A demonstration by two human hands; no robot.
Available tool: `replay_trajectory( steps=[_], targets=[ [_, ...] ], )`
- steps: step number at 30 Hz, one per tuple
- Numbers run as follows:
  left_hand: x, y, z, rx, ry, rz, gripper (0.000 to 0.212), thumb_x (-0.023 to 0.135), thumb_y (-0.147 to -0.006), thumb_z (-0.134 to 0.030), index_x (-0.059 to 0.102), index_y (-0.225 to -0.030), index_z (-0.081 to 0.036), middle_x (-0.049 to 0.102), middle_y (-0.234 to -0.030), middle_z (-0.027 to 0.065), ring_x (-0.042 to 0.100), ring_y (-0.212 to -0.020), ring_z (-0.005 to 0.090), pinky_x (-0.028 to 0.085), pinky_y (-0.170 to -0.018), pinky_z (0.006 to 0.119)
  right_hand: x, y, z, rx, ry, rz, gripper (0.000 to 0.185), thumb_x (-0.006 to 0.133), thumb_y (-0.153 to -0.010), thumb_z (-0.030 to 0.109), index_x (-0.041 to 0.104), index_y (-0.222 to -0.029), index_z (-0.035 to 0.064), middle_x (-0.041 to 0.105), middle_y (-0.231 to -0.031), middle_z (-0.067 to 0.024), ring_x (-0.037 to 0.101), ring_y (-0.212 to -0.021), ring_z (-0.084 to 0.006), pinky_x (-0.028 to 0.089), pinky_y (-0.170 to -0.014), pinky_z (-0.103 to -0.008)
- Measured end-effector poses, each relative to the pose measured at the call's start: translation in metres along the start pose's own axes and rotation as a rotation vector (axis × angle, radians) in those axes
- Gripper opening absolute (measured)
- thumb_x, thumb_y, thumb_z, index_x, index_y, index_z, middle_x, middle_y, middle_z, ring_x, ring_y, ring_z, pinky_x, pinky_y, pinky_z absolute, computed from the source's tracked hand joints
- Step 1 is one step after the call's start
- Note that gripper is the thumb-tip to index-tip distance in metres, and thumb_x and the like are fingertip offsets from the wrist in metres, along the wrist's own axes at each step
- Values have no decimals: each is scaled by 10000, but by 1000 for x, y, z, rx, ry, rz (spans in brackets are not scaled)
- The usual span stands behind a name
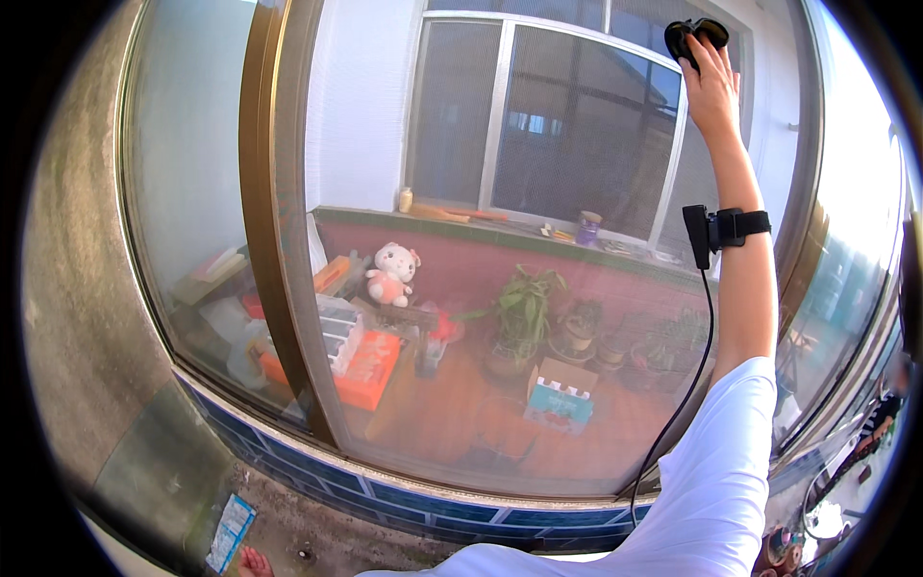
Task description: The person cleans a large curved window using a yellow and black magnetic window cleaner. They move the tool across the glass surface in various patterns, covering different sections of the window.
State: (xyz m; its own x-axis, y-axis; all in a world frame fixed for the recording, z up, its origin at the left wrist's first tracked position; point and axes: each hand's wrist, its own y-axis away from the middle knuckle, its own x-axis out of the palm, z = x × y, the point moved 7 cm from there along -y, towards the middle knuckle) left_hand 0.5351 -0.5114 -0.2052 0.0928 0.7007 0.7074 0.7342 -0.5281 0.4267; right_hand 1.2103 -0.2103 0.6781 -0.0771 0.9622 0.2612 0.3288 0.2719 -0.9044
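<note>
My right arm stretches up across a large glass pane [461,447] in a brown metal frame. High at the upper right, my right hand [712,90] has its fingers on a black two-lobed object [679,42], held up against or close to the pane; the exact contact is hard to judge. A black strap [756,222] with a small device and a cable circles my right forearm. Only some fingers of my left hand [254,561] show at the bottom left, low above the concrete ground. Near them lies a blue and white packet [231,532].
Behind the glass are a plush toy [391,278], an orange box [371,368], a potted plant [530,296] and a teal carton [559,404]. A brown frame upright [263,180] divides the glazing. Blue tiles [461,523] run below. Another person [876,422] is at far right.
</note>
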Motion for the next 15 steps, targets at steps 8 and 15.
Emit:
replay_trajectory(
  steps=[8,15],
  targets=[
    [-18,-27,-7,147,-218,150,424,550,-781,84,446,-1187,27,528,-1136,144,522,-1048,218,458,-878,318,-47,169,178,-491,-389,487,424,561,-736,79,527,-1154,142,436,-1283,-74,285,-1306,-261,238,-1044,-506],
    [30,-30,27,143,-291,259,406,529,-792,90,435,-1181,21,522,-1129,140,510,-1059,237,464,-876,351,-80,219,173,-681,-437,704,401,525,-770,112,530,-1163,196,480,-1239,-17,290,-1304,-214,214,-1065,-481]
  ],
)
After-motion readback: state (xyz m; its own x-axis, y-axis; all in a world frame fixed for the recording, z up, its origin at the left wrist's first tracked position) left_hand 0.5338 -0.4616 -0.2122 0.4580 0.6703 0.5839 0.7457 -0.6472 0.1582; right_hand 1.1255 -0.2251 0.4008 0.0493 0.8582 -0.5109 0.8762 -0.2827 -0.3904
